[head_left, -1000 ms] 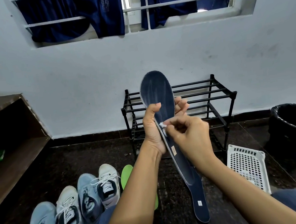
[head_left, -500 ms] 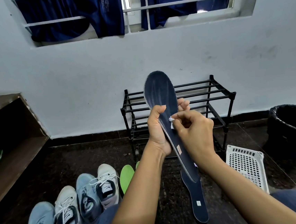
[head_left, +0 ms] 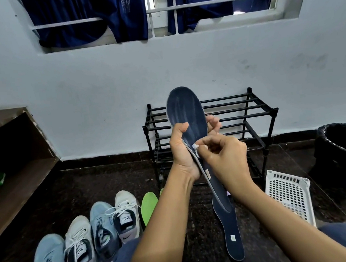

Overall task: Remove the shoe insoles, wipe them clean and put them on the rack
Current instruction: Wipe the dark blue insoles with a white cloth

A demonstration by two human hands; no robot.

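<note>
Mid-wipe: your left hand [head_left: 181,153] grips the navy insole [head_left: 184,108], and your right hand [head_left: 223,157] pinches a white wipe [head_left: 195,147] against it. The second insole [head_left: 230,226] lies on the floor, and none is on the rack [head_left: 250,110] yet.

Left hand [head_left: 180,153]: grips navy insole [head_left: 185,110], thumb in front, fingers [head_left: 213,122] behind.
Right hand [head_left: 225,155]: fingertips [head_left: 203,143] pinch white wipe [head_left: 195,147] against insole.

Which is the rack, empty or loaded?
Empty where visible: the rack's bars show bare, though the held insole hides part.
</note>
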